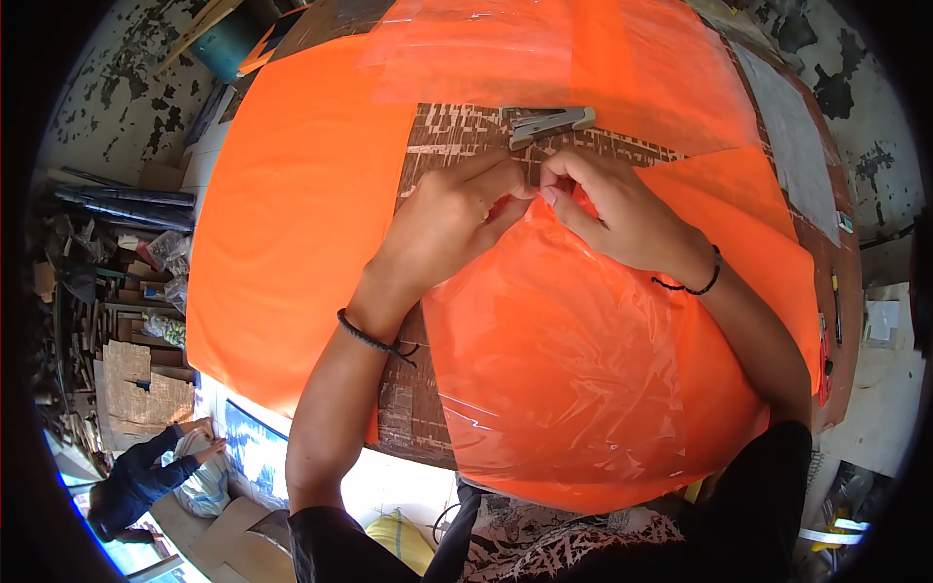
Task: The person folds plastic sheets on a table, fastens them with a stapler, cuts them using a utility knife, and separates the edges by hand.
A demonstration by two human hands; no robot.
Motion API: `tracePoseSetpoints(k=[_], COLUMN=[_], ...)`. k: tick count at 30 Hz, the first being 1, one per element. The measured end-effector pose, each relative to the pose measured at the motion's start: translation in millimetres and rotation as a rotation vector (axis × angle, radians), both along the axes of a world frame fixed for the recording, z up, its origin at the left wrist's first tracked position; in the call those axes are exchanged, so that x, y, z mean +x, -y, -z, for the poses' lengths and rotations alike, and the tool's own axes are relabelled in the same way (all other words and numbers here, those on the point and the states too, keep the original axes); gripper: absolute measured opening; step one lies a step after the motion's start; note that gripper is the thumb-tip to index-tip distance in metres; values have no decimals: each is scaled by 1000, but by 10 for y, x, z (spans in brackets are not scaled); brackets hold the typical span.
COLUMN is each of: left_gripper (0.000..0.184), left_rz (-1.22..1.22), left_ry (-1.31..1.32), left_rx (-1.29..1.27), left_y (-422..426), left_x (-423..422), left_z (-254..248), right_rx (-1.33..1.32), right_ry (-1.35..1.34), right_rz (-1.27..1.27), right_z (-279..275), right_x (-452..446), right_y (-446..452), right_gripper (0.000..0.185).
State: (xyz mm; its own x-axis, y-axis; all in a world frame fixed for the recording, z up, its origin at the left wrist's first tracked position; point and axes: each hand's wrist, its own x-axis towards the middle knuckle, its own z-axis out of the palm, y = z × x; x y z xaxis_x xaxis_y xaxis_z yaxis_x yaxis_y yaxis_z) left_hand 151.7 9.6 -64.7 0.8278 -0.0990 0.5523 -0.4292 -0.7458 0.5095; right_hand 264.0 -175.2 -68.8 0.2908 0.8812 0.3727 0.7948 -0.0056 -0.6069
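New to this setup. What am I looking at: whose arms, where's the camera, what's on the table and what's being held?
No machine here: these are a person's bare hands, left hand and right hand. There is one picture, from a camera worn on their head, looking forward and down; the curved black border surrounds its round view.

On the worn brown table lie bright orange sheets, with a stapler just beyond the hands. Clear plastic covers part of the orange nearest the body. The fingers of both hands appear to pinch its far edge, close together.

The other person at lower left is someone else, away from this table.
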Motion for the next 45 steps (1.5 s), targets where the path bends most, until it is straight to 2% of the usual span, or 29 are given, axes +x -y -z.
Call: tracePoseSetpoints(k=[5, 7, 8, 13, 19, 25, 32, 35, 37, 41, 43, 45], left_gripper=[10, 10, 10, 9, 9, 9, 9, 9, 9, 9, 10, 11], left_rz=[2, -11, -9, -5, -6, -10, 8, 12, 25, 23, 17, 1], left_ry=[-30, 6, 6, 28, 13, 49, 0, 10, 7, 64, 57, 55], left_rx=[-3, -44, -45, -11, 33, 84, 71, 32, 33, 26, 19, 6], left_y=[15, 6, 3, -8, -32, -39, -30, -24, -17, -17, -25, -25], left_x=[-8, 8, 9, 22, 22, 24, 37, 40, 34, 52, 41, 38], left_z=[-27, 6, 10, 27, 44, 51, 21, 14, -4, 24, 5, 5], right_rx=[37, 75, 74, 19, -41, -76, -112, -63, -106, -66, 6, 59], right_ry=[77, -138, -138, 200, 378, 436, 408, 336, 182, 168, 22, 14], right_rz=[18, -11, -9, -44, -14, -7, 57, 88, 172, 151, 111, 61], right_z=[63, 49, 14, -132, -173, -166, -172, -159, -150, -90, -46, -33], right_x=[33, 47, 58, 67, -10, -18, -70, -89, -64, 16, 88, 132], right_y=[0, -10, -11, -37, -51, -80, -104, -115, -131, -129, -123, -91], right_gripper=[18, 13, 13, 11, 8, 11, 15, 17, 17, 15, 15, 16])
